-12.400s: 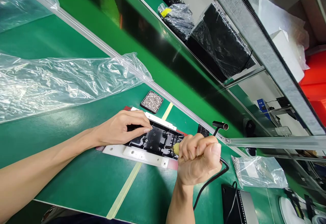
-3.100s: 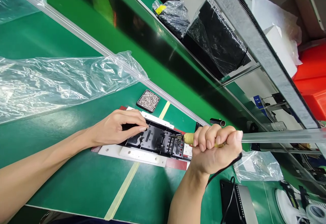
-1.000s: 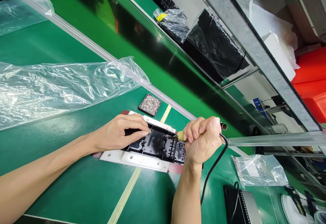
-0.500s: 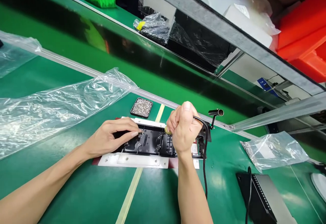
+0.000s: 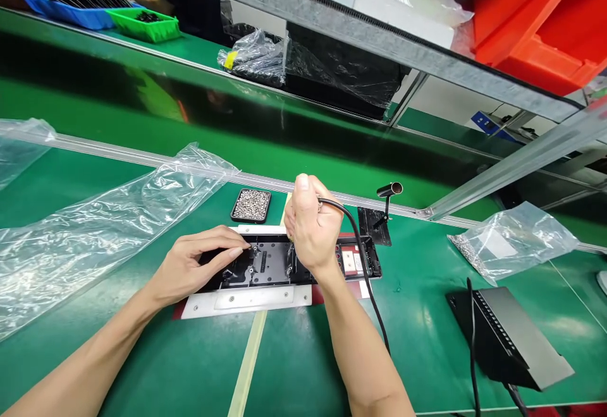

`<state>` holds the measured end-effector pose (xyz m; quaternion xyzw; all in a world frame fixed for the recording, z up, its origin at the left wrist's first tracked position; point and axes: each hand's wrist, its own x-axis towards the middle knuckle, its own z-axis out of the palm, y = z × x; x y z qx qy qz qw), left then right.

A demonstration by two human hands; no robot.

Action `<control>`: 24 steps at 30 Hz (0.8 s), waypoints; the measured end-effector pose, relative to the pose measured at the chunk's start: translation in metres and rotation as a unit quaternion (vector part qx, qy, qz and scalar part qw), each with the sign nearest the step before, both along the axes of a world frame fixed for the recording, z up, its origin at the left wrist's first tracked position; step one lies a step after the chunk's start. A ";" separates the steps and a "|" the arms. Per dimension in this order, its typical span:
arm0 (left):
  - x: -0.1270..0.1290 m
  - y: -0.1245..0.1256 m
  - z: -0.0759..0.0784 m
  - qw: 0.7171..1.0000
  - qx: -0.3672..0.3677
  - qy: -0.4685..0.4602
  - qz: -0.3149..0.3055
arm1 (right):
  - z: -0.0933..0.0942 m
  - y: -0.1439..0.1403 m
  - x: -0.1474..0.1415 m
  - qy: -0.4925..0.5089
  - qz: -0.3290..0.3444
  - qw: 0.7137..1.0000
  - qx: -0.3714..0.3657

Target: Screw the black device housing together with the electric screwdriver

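A long black plastic housing lies in a white and dark red fixture. My left hand rests over its left part, thumb and forefinger tips close together near a small post; anything between them is too small to make out. My right hand is closed in a fist around a corded tool, apparently a soldering iron, above the middle of the housing. Its black cable leaves the top of the fist, while the tip is mostly hidden. Behind the fixture sits a small black tray of tiny metal pieces.
A tube-shaped iron stand is behind the housing's right end. Clear plastic sheeting covers the left side. To the right lie a bag of small parts and a grey-black case. A metal shelf overhangs; a co-worker sits opposite.
My right hand has moved left along the housing with the corded tool. My left hand stays near the same spot on the housing. The whole view has shifted and turned slightly.
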<state>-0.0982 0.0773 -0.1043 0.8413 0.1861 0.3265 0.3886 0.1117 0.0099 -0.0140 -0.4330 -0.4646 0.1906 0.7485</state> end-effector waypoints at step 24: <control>-0.004 0.000 -0.001 1.000 -0.012 0.009 0.005 | 0.001 -0.001 0.005 -0.032 0.029 0.999 -0.010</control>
